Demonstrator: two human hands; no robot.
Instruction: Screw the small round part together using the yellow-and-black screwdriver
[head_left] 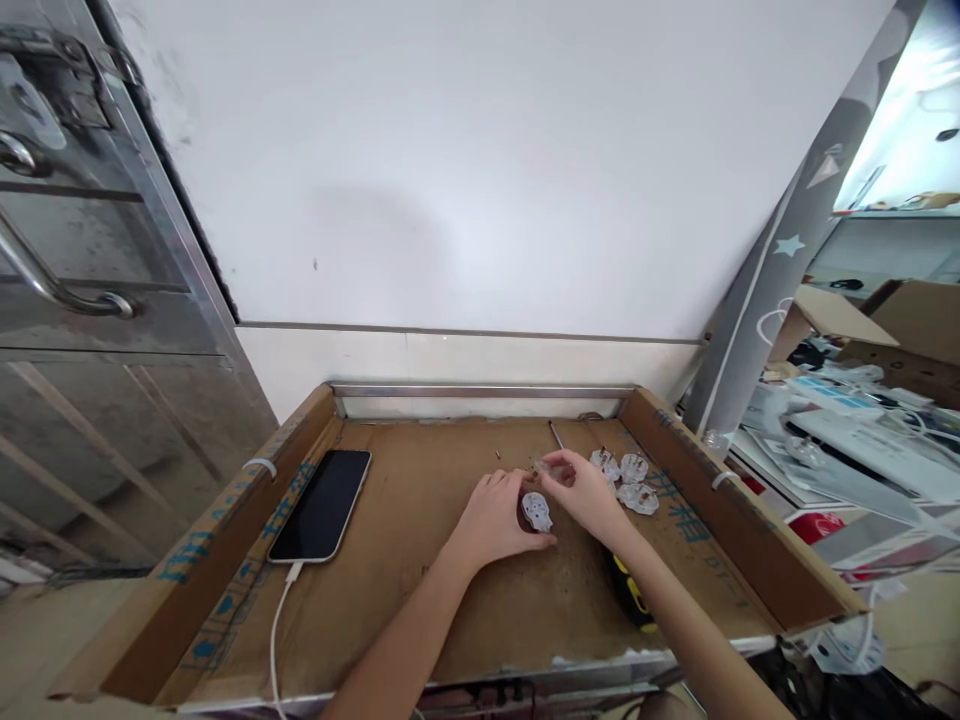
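Probably a translucent plug shell [536, 511] in the left grip [491, 520]; right grip [576, 490] narrow on a tiny metal part [541, 465].

A smartphone [321, 505] on a white cable [274, 640] lies in a cardboard tray [739, 510].

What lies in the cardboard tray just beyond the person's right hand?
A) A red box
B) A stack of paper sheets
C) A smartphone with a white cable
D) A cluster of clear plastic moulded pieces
D. Three clear plastic pieces lie in the cardboard tray right beside the right hand.
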